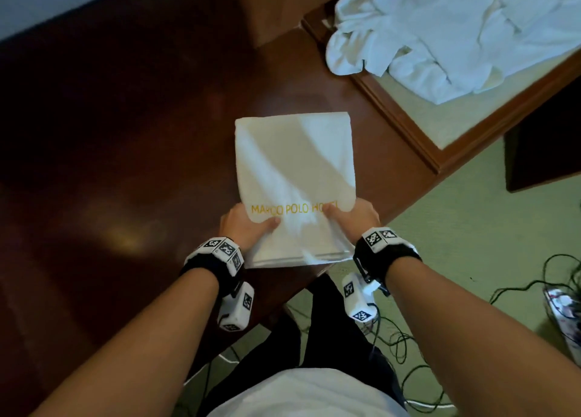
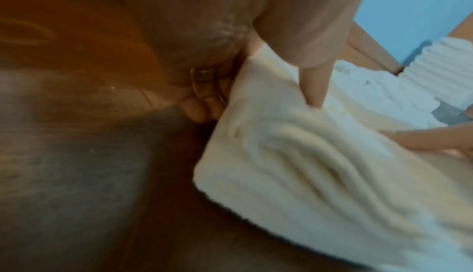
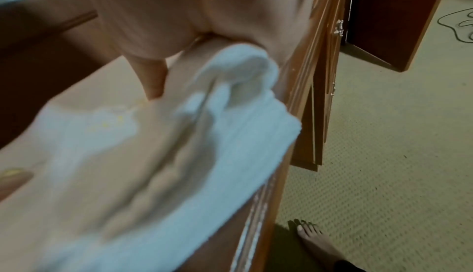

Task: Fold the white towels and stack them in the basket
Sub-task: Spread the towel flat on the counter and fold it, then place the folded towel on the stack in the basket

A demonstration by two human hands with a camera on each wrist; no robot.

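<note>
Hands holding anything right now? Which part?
Yes. The left hand and right hand each pinch the near end of the folded white towel at its side edges, thumbs on top beside the gold lettering, on the wooden table.

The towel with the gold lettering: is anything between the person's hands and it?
Nothing visible. The left hand and the right hand both already grip the near end of the folded towel on the dark wooden table. No basket shows in any view.
</note>
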